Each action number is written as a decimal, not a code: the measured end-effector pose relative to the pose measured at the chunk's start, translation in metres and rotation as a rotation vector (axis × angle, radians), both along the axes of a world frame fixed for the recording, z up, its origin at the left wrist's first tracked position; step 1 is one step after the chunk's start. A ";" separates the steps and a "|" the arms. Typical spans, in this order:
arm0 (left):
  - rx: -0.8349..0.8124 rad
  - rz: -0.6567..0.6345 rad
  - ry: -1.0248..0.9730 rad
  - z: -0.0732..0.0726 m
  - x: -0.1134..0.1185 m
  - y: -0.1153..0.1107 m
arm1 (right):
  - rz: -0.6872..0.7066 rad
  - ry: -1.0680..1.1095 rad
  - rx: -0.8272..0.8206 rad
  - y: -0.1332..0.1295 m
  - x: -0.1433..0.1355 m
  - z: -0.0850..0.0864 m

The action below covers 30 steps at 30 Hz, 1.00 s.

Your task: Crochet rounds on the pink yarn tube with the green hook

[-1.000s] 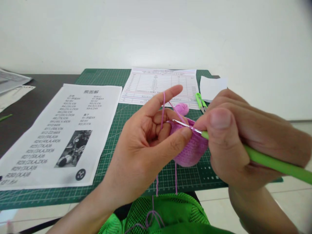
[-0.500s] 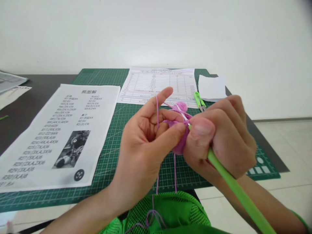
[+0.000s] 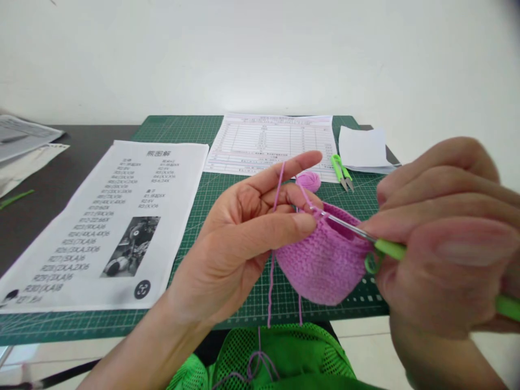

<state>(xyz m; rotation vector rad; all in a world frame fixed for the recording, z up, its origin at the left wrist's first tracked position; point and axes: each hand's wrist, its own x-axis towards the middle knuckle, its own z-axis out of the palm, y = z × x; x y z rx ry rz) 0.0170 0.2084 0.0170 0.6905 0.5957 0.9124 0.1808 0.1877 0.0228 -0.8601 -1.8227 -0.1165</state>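
A cup-shaped piece of pink crochet [image 3: 325, 265] hangs above the cutting mat, its rim pinched between the thumb and fingers of my left hand [image 3: 247, 233]. Pink yarn [image 3: 278, 187] runs over the raised left index finger and down toward my lap. Closed around the green handle of a crochet hook [image 3: 351, 227] is my right hand [image 3: 450, 227], to the right of the piece. The hook's metal tip sits in the stitches at the rim, close to my left thumb. A small green loop, perhaps a stitch marker [image 3: 372, 262], hangs at the right rim.
A ball of pink yarn [image 3: 309, 181] and green-handled thread snips [image 3: 342, 172] lie on the green cutting mat [image 3: 182, 127] behind the hands. A printed pattern sheet [image 3: 93, 260] lies left, a table sheet [image 3: 272, 141] at the back, white paper [image 3: 363, 149] back right.
My right hand has moved right and nearer the camera with the hook, which now lies more level. The crochet piece, mostly covered before, shows its side and opening.
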 end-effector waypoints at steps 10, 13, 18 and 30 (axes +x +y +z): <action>0.045 -0.064 -0.006 -0.002 -0.001 0.001 | -0.015 0.302 -0.106 0.006 0.000 -0.007; 0.060 -0.082 0.001 -0.002 -0.002 0.001 | -0.029 0.582 -0.146 0.005 -0.016 -0.004; 0.175 -0.074 0.079 -0.006 -0.002 -0.005 | 0.075 0.634 -0.238 0.003 -0.022 -0.002; 0.385 -0.052 0.330 -0.003 -0.001 -0.010 | -0.003 0.047 -0.056 -0.003 0.007 -0.015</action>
